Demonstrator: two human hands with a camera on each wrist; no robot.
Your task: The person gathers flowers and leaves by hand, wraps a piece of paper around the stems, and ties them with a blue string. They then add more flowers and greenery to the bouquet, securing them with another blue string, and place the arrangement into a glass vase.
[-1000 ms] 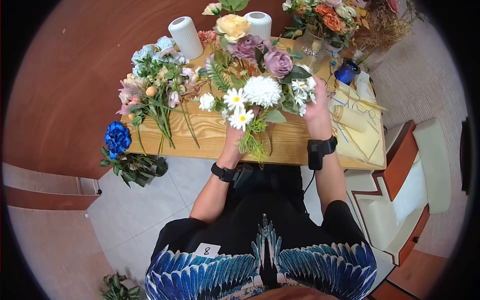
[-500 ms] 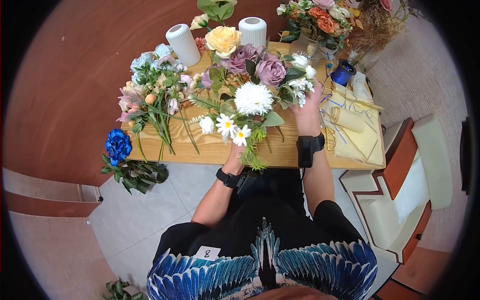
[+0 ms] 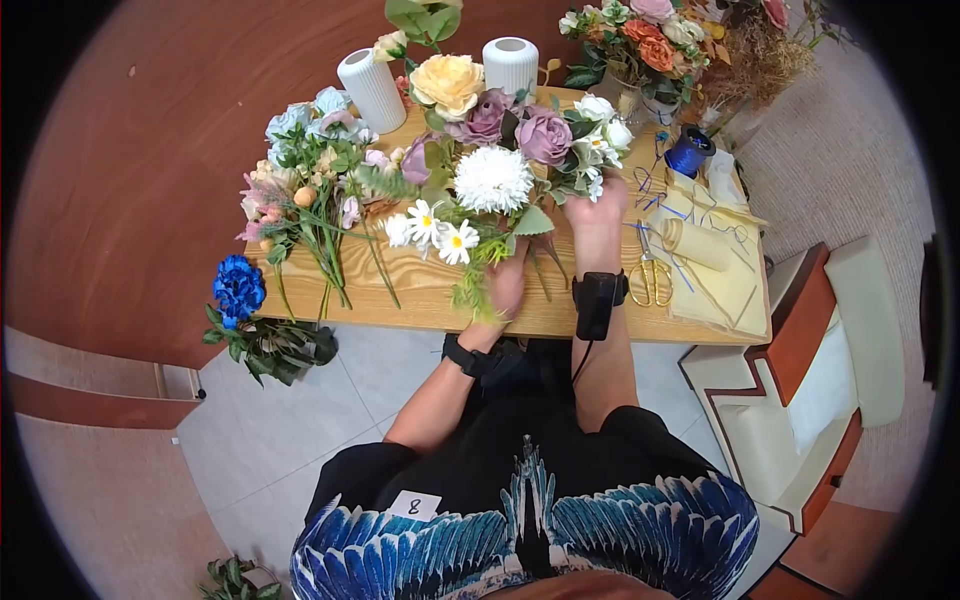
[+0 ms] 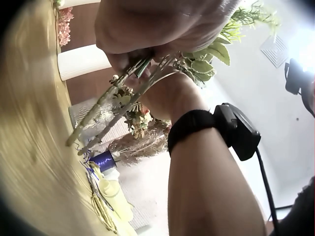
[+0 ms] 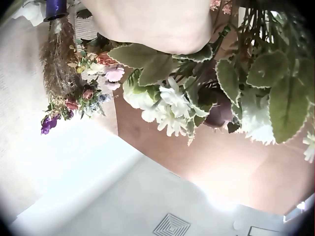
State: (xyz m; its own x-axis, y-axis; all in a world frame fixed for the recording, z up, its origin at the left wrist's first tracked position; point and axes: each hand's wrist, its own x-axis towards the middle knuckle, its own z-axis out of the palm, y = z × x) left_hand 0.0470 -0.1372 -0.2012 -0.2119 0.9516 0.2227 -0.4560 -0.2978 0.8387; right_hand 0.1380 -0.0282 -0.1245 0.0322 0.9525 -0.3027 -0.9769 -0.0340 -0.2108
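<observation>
A mixed bouquet (image 3: 494, 180) of artificial flowers stands over the table's front middle, with a yellow rose (image 3: 447, 86), purple roses (image 3: 545, 136), a white pompom bloom and daisies (image 3: 458, 242). My left hand (image 3: 507, 282) grips its stems from below; in the left wrist view the bare stem ends (image 4: 106, 110) stick out below that hand. My right hand (image 3: 598, 205) holds stems at the bouquet's right side, under a sprig of white flowers (image 3: 603, 130). Leaves and blooms hide most of its fingers. In the right wrist view serrated leaves (image 5: 147, 64) lie against this hand.
Loose flower stems (image 3: 325, 245) lie at the left, beside a blue flower (image 3: 238, 288) at the table's corner. Two white ribbed vases (image 3: 372, 92) stand behind. At the right are gold scissors (image 3: 652, 280), yellow wrapping material (image 3: 697, 245), a blue spool (image 3: 690, 152) and more arrangements (image 3: 650, 45).
My right hand has moved left and toward my body, uncovering the scissors. The bouquet has shifted left and turned a little, and my left hand has come slightly right beneath it.
</observation>
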